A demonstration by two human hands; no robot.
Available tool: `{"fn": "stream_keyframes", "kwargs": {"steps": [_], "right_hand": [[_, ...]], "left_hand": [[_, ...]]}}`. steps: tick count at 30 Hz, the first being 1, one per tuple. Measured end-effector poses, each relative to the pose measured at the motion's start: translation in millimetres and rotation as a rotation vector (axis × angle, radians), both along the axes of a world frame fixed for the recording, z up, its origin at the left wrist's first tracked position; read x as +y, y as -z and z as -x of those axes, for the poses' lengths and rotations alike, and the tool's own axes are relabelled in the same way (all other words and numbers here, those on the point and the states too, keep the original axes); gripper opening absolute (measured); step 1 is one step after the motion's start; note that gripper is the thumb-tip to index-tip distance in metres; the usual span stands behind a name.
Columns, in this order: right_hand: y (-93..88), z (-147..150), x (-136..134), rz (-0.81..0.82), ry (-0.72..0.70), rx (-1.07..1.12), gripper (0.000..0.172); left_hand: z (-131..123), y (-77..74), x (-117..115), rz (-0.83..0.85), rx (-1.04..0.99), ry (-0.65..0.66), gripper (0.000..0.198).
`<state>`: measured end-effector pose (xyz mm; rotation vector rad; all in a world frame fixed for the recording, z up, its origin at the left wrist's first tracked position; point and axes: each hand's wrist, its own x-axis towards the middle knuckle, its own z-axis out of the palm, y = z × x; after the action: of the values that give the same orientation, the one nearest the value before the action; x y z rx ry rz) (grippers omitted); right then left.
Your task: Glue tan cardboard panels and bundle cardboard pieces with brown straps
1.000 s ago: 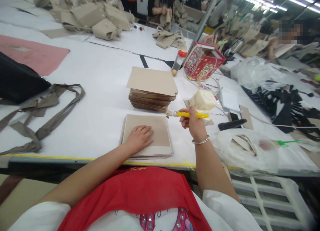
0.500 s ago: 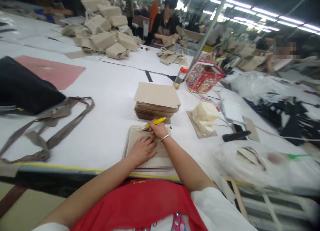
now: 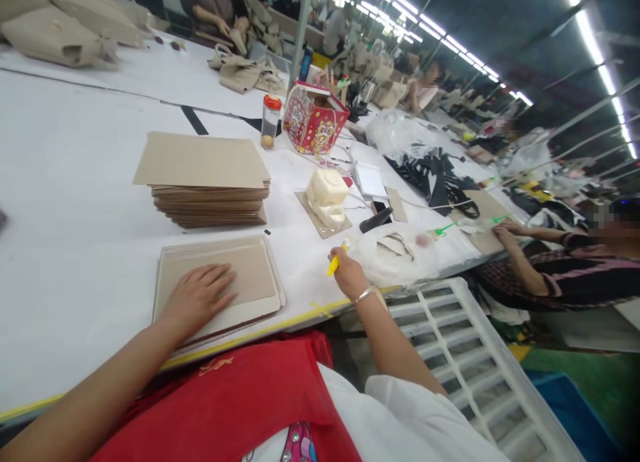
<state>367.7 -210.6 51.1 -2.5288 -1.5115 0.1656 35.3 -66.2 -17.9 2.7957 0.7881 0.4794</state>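
Observation:
My left hand (image 3: 200,295) lies flat with fingers spread on a beige panel (image 3: 250,275), set on a slightly larger pale board with rounded corners. More sheets show beneath it at the table's front edge. To the right, my right hand (image 3: 347,272) is closed around a yellow-handled brush (image 3: 334,265), held above the white table. Its bristle end points away from me and is hard to make out. Behind the panel rises a tall stack of beige boards (image 3: 210,205). Beyond my right hand, a cream-coloured, glue-smeared container (image 3: 327,189) sits on a piece of board.
A red patterned box (image 3: 320,122) and a red-lidded jar (image 3: 271,122) stand at the back. A black tool-like object (image 3: 376,220) and a plastic bag (image 3: 400,255) lie to the right. Below the table edge is a white slatted rack (image 3: 465,355). A co-worker's hands (image 3: 505,229) are farther right.
My right hand has moved off the panel to the right with the brush, toward the container and bag. My left hand stays on the panel. The view has turned right.

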Motion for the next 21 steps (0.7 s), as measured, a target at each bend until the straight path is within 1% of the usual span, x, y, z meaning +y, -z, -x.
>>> {"fn": "stream_keyframes", "kwargs": {"steps": [2, 4, 7, 10, 13, 15, 17, 18, 20, 21], "right_hand": [[16.1, 3.1, -20.3, 0.117, -0.027, -0.23, 0.024], [32.9, 8.9, -31.0, 0.183, -0.043, -0.317, 0.02], [50.0, 15.3, -35.0, 0.193, -0.055, -0.347, 0.02], [52.9, 17.7, -33.1, 0.107, -0.073, -0.296, 0.021], [41.3, 27.3, -27.9, -0.086, -0.063, -0.099, 0.015], [25.8, 42.2, -21.2, -0.258, -0.072, 0.075, 0.016], [6.7, 62.4, -11.7, -0.402, -0.103, 0.238, 0.019], [-2.8, 73.2, -6.1, -0.447, -0.129, 0.316, 0.019], [-18.6, 93.9, 5.9, -0.475, -0.201, 0.461, 0.017], [-24.2, 103.1, 12.1, -0.472, -0.235, 0.519, 0.016]], "left_hand": [[-0.6, -0.1, 0.0, 0.016, -0.007, -0.002, 0.047], [-1.5, -0.8, -0.4, 0.029, -0.007, -0.01, 0.047], [-1.9, -1.8, -0.4, 0.037, 0.021, -0.025, 0.046], [-1.5, -2.4, 0.6, 0.061, 0.036, -0.035, 0.044], [-4.6, -9.2, -2.8, 0.132, 0.011, -0.058, 0.042], [-11.7, -20.8, -10.1, 0.239, -0.077, -0.08, 0.046], [-23.9, -37.6, -20.3, 0.436, -0.237, -0.107, 0.054], [-31.3, -47.0, -25.2, 0.573, -0.324, -0.114, 0.058], [-45.8, -65.1, -32.2, 0.872, -0.478, -0.117, 0.065], [-51.6, -72.9, -33.8, 1.008, -0.525, -0.11, 0.064]]}}
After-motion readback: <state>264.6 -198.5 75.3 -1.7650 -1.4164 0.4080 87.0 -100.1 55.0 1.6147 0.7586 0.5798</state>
